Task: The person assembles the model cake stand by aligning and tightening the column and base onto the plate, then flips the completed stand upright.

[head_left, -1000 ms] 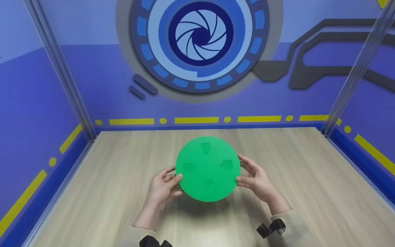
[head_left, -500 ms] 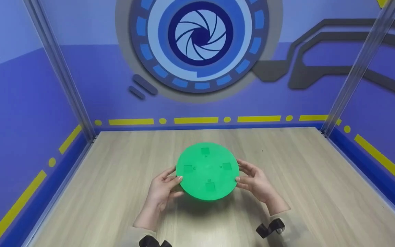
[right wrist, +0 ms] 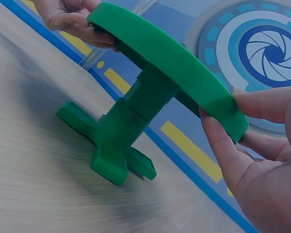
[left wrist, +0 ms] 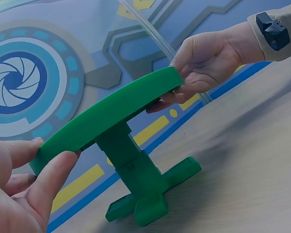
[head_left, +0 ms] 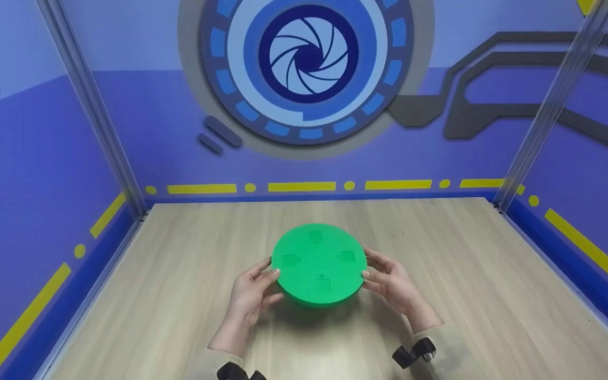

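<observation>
A small green round table (head_left: 319,264) is held by both hands over the wooden tabletop. Four-sided shallow recesses mark its round top. Beneath, in the left wrist view, a stepped pedestal (left wrist: 128,158) marked 34 runs down to splayed feet (left wrist: 153,208). From the right wrist, the pedestal (right wrist: 136,109) shows the number 33. My left hand (head_left: 251,289) pinches the top's left rim, thumb above and fingers below. Opposite it, my right hand (head_left: 396,285) grips the right rim the same way. In the head view the top hides the pedestal and feet.
A light wooden tabletop (head_left: 177,253) lies below, with a shadow under the green table. Blue printed panels (head_left: 140,137) with yellow dashes stand at the back and both sides. Metal posts (head_left: 95,105) rise at the back corners. Each wrist wears a black strap (head_left: 415,352).
The round top has tilted, its far edge coming down toward the viewer, so it looks flatter and more of its front rim shows. Both hands keep their grip and have barely shifted.
</observation>
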`<action>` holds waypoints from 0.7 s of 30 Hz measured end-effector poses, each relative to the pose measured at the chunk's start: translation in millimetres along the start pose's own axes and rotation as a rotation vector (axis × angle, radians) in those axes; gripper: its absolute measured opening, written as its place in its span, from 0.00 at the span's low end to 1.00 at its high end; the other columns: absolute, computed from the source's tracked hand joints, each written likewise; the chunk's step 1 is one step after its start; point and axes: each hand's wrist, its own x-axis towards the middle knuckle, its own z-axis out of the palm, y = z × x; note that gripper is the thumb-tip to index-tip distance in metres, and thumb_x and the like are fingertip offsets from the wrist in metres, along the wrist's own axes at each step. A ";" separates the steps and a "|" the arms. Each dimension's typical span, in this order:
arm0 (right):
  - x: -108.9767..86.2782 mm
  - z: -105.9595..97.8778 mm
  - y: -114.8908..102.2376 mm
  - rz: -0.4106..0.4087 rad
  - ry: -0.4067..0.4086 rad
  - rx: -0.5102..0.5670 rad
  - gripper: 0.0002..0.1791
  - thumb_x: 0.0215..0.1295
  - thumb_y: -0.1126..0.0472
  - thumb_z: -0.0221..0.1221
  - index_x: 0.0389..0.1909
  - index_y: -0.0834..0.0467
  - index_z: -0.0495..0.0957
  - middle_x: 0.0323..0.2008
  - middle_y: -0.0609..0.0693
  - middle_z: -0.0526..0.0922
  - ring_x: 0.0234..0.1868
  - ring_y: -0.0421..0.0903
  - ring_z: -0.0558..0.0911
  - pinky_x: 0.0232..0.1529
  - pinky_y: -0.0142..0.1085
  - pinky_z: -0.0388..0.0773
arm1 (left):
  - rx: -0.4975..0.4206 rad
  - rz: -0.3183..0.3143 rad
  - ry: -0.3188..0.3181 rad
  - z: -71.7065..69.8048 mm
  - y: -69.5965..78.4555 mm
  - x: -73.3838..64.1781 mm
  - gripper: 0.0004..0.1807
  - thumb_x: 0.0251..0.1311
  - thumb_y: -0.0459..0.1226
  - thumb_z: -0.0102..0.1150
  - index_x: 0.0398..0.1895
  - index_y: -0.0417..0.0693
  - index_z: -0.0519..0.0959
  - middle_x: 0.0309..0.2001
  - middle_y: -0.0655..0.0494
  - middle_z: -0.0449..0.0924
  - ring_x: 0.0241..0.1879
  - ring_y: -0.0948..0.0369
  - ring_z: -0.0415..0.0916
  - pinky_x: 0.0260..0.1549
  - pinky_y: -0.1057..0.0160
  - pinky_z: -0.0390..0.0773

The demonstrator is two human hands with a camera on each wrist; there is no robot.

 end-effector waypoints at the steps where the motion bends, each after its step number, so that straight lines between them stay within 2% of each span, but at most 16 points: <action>1: 0.2 0.0 0.3 0.000 0.001 0.002 0.41 0.72 0.72 0.56 0.79 0.73 0.46 0.61 0.51 0.75 0.53 0.38 0.85 0.56 0.34 0.86 | 0.000 -0.001 0.004 0.4 -0.2 0.4 0.33 0.73 0.35 0.60 0.78 0.38 0.62 0.58 0.42 0.83 0.43 0.63 0.89 0.35 0.66 0.90; 9: 0.6 0.8 1.5 0.024 0.028 0.013 0.40 0.74 0.71 0.55 0.79 0.72 0.46 0.67 0.55 0.72 0.54 0.37 0.85 0.59 0.33 0.85 | 0.015 -0.021 0.032 3.1 -2.1 3.7 0.32 0.74 0.36 0.58 0.78 0.39 0.63 0.70 0.33 0.71 0.52 0.61 0.86 0.39 0.64 0.90; 13: 0.1 0.5 1.5 0.017 0.025 0.018 0.39 0.74 0.71 0.55 0.79 0.73 0.46 0.64 0.51 0.74 0.54 0.37 0.85 0.59 0.33 0.85 | 0.020 -0.027 0.039 3.6 -2.9 6.1 0.32 0.74 0.37 0.59 0.77 0.39 0.64 0.70 0.34 0.72 0.53 0.61 0.86 0.40 0.63 0.90; 18: 0.3 -0.1 1.5 0.016 0.022 0.024 0.39 0.74 0.70 0.55 0.79 0.73 0.46 0.62 0.49 0.76 0.55 0.37 0.85 0.59 0.33 0.84 | 0.016 -0.019 0.037 2.7 -2.9 5.9 0.32 0.73 0.37 0.59 0.77 0.38 0.64 0.66 0.37 0.76 0.49 0.63 0.87 0.39 0.64 0.90; 21: 0.7 -0.8 0.6 0.022 0.017 0.022 0.40 0.74 0.70 0.56 0.79 0.73 0.46 0.64 0.51 0.75 0.55 0.37 0.85 0.60 0.33 0.84 | 0.020 -0.019 0.043 2.4 -1.7 5.0 0.33 0.73 0.37 0.60 0.77 0.39 0.64 0.65 0.38 0.78 0.48 0.63 0.86 0.37 0.64 0.90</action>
